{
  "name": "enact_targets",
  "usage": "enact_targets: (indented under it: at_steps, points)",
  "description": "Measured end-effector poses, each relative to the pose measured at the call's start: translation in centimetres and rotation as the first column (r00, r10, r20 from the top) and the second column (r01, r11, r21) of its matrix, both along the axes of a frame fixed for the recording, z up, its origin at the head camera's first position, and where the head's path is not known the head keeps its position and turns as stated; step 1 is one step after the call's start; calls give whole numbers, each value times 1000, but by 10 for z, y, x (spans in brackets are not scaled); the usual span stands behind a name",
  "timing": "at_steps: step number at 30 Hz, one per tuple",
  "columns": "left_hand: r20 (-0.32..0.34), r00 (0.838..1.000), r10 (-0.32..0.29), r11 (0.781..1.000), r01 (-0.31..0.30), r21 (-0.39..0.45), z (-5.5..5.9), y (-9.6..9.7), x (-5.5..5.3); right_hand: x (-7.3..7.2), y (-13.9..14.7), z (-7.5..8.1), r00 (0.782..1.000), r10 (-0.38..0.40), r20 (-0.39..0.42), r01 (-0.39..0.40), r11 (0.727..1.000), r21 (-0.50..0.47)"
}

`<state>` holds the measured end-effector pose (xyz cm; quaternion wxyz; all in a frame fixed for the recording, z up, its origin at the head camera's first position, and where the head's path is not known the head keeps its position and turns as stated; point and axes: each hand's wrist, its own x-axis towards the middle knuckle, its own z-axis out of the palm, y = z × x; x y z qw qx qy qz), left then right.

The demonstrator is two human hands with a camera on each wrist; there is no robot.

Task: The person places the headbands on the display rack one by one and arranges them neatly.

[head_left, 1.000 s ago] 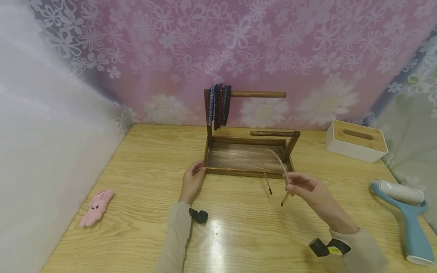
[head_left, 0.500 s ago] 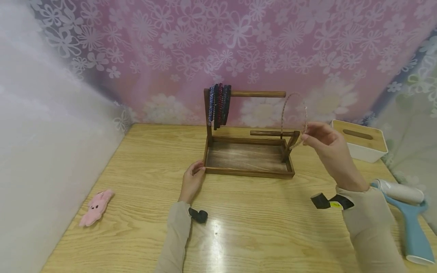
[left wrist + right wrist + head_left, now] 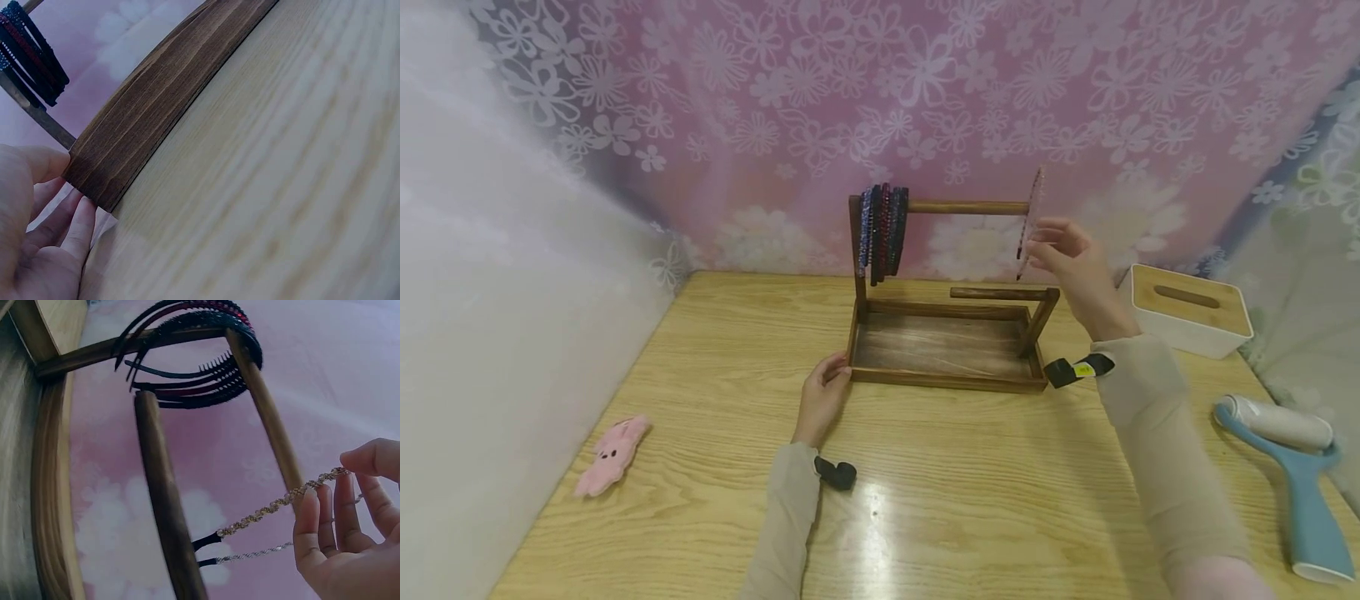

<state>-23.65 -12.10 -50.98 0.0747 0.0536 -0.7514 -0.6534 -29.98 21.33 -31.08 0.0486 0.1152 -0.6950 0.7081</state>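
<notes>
A thin beaded headband [image 3: 1034, 196] with dark tips is pinched between the thumb and fingers of my right hand [image 3: 1072, 265]. It stands nearly upright at the free right end of the upper rod [image 3: 970, 207]. In the right wrist view, gold and clear beads [image 3: 269, 512] show along it. My left hand [image 3: 822, 402] grips the front left corner of the dark wooden stand [image 3: 947, 382], thumb on one side and fingers beneath in the left wrist view. Several headbands [image 3: 883, 233], blue, black and red, hang together at the rod's left end.
A shorter lower rod [image 3: 1000, 293] rises from the tray's right side. At the right stand a white tissue box [image 3: 1187, 312] with a wooden lid and a blue lint roller [image 3: 1303, 492]. A pink plush toy [image 3: 613, 456] lies at the left. A flowered curtain [image 3: 775, 125] hangs behind.
My right hand has lifted the beaded headband from in front of the tray, up past the right side, then left to the upper rod's end. My left hand has stayed at the corner.
</notes>
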Motion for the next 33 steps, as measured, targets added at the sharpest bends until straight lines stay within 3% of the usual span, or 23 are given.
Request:
enact_targets:
  at_steps: [13, 18, 33]
  points:
    - [-1, 1000, -3, 1000, 3, 1, 1, -1, 0, -14, -61, -23, 997, 78, 10, -79, 994, 70]
    - [-1, 1000, -12, 1000, 12, 2, 8, 1, 4, -16, -82, -25, 995, 93, 48, -97, 992, 84]
    - [-5, 1000, -3, 1000, 3, 8, 2, 0, 1, -16, -123, -33, 990, 107, 90, -117, 987, 111]
